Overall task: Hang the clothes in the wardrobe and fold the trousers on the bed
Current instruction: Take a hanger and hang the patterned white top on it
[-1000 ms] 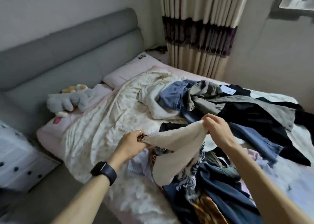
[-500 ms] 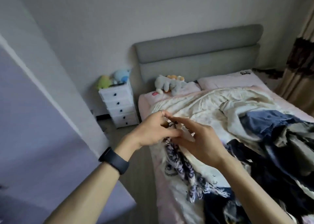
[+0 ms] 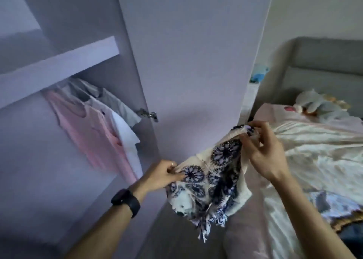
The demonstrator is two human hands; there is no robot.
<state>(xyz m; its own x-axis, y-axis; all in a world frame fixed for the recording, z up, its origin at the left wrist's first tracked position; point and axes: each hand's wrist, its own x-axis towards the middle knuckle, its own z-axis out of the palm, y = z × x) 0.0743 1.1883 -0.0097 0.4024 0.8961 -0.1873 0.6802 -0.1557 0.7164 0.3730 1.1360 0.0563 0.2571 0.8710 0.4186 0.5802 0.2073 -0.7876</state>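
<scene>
Between wardrobe (image 3: 59, 180) and bed (image 3: 314, 160), held in the air: one garment (image 3: 212, 180), cream cloth printed with dark blue round flower figures, a fringed hem hanging at the bottom. Type of garment cannot be told; it is bunched and partly folded over itself.

Left hand (image 3: 163, 175): grip closed on the garment's lower left edge; ring on one finger, black watch (image 3: 126, 201) on the wrist.

Right hand (image 3: 263, 152): higher, thumb and fingers pinched together on the garment's top edge, other fingers spread.

Surroundings, left: wardrobe interior, lilac, with a shelf (image 3: 59, 68) above. Below the shelf hang a pink top (image 3: 92, 137), a white top (image 3: 123, 129) and a grey top (image 3: 117, 105), close together; rail and hangers hard to make out in shadow.

Centre: open wardrobe door (image 3: 192, 62), standing edge-on between wardrobe and bed, directly behind the garment; metal hinge (image 3: 147, 113) on its inner side.

Right: bed with crumpled cream sheet, pink pillow (image 3: 279, 113), grey plush toy (image 3: 318, 107) resting on the pillow, grey headboard (image 3: 324, 62) behind. Blue plush (image 3: 259, 74) partly hidden behind the door edge; what it sits on is mostly covered.

Lower right corner: dark clothing and a patterned piece on the bed, cut off by the frame edge, not identifiable.
</scene>
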